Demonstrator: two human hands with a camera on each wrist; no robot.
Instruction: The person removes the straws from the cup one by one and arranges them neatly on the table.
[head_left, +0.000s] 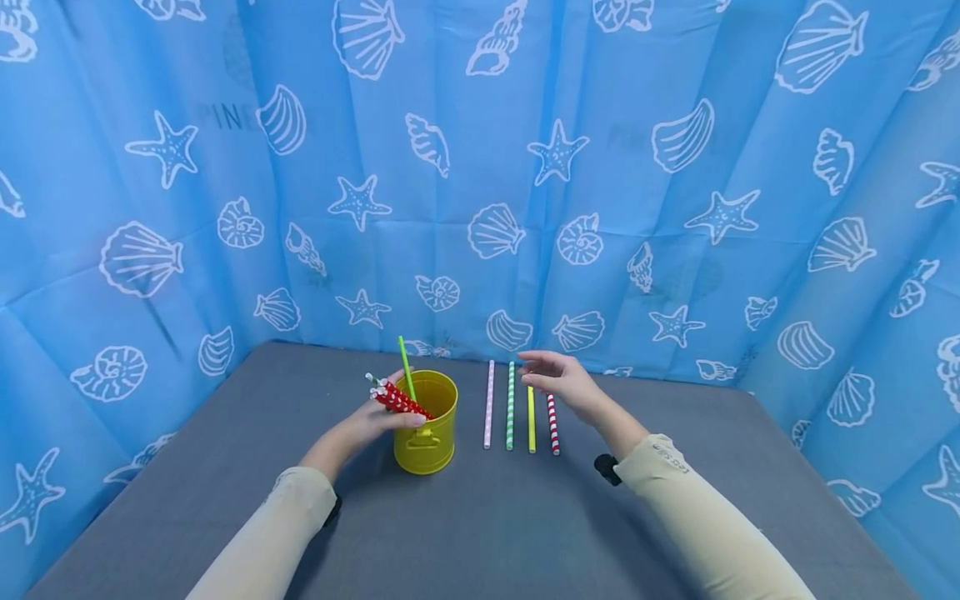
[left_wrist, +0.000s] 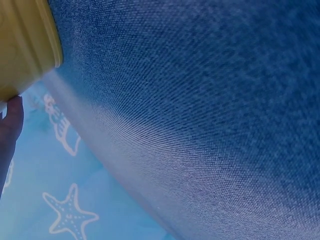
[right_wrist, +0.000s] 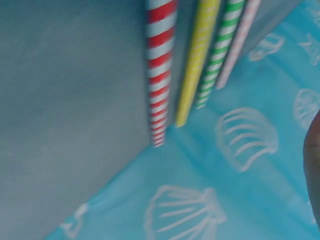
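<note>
A yellow tin bucket stands on the grey table with a green straw upright in it. My left hand grips a bunch of red polka-dot straws at the bucket's left rim; the left wrist view shows the bucket's rim and a fingertip. Right of the bucket lie four straws side by side: pink, green striped, yellow and red striped. My right hand hovers open over their far ends. The right wrist view shows those straws from close up.
A blue curtain printed with white shells and starfish surrounds the table on the back and both sides. Both forearms wear beige sleeves.
</note>
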